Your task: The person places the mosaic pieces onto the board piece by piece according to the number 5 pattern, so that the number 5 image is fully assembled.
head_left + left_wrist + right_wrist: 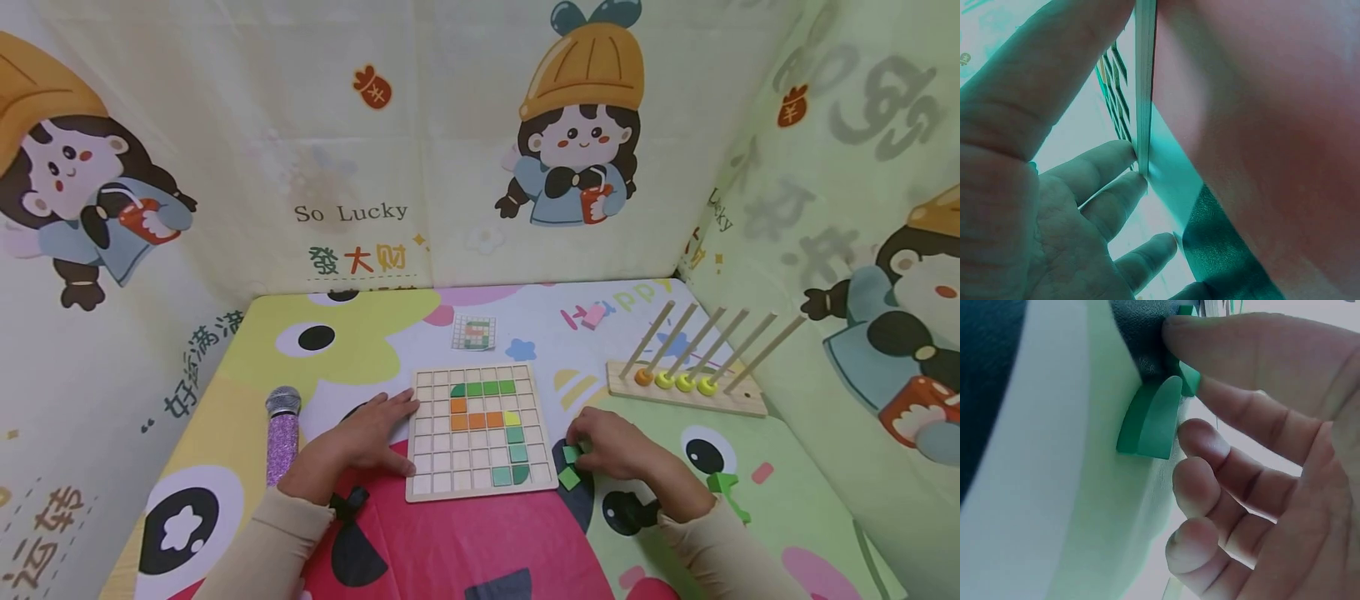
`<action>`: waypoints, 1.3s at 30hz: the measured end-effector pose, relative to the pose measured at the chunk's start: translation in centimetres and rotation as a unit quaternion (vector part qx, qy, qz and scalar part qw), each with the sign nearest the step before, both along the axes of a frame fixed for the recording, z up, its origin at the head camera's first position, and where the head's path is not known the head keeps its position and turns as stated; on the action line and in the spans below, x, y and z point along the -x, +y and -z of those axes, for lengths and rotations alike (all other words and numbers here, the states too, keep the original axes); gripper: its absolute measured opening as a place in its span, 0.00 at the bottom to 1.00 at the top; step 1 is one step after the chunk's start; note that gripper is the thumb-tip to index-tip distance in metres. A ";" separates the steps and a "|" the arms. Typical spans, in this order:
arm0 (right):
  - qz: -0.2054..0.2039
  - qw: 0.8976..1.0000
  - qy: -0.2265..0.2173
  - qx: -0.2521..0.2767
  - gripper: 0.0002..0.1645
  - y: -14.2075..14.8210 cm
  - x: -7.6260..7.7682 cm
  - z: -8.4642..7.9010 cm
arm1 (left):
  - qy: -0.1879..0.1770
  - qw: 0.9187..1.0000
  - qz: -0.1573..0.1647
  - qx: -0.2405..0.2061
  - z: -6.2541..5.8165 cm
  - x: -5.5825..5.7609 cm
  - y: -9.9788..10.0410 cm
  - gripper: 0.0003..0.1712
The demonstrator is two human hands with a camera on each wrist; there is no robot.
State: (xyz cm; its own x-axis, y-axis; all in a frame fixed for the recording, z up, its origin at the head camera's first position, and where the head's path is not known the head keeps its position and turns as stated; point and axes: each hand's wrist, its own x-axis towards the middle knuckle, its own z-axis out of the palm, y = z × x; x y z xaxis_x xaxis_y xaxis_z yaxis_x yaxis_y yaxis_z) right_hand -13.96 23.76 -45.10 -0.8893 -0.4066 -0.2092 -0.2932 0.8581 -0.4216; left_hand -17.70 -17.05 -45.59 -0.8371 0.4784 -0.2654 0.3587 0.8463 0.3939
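A wooden grid board (433, 483) lies on the cloth, with green, orange, yellow and teal blocks set in several of its squares. My left hand (367, 433) rests at the board's left edge. In the left wrist view, its extended fingers (1113, 206) touch the board's side (1144, 87). Right of the board, my right hand (618, 446) pinches a small green block (1189, 380) between thumb and index finger, low over the cloth. Beside its other fingertips sits a green block with a curved side (1154, 422). Another green block (569, 478) lies near the board's right edge.
Behind the board lies a small pattern card (474, 332). A pink block (593, 316) lies at the back. The pegged wooden stand (686, 397) with beads is at the right. A purple glittery microphone (282, 437) lies left. Green pieces (726, 492) lie near my right forearm.
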 end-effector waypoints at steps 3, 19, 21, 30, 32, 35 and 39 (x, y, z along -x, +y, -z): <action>0.038 0.999 0.014 -0.009 0.11 -0.6 0.2 0.3 | -0.001 1.000 0.000 0.000 0.0 0.0 0.0 0.62; 0.071 0.990 0.070 0.096 0.04 -3.0 0.5 0.0 | 0.003 1.000 0.001 -0.001 0.1 0.1 -0.1 0.61; 0.068 0.990 0.056 0.114 0.02 -3.5 0.2 0.1 | 0.001 1.000 0.001 -0.003 0.2 0.1 0.0 0.62; 0.015 0.988 0.018 0.150 0.04 -7.1 -0.1 0.2 | 0.001 1.000 -0.004 0.000 0.4 0.2 -0.1 0.63; -0.007 0.988 0.025 0.152 0.05 -7.7 -0.2 0.3 | 0.003 1.000 -0.003 -0.001 0.3 0.2 -0.1 0.63; -0.037 0.987 0.036 0.150 0.06 -8.5 -0.3 0.6 | 0.004 1.000 -0.003 -0.003 0.3 0.2 -0.1 0.62; -0.073 0.985 0.040 0.151 0.04 -9.5 -0.5 0.8 | 0.001 1.000 -0.005 -0.006 0.3 0.1 -0.1 0.62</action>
State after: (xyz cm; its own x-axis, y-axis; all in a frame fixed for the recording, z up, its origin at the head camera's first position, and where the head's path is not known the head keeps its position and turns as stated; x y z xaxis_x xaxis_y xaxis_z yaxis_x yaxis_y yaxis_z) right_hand -13.42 14.30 -45.89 -0.8259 -0.5637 0.0085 -0.4461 0.6442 -0.6213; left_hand -17.78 -17.16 -45.87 -0.8422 0.4729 -0.2591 0.3508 0.8454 0.4029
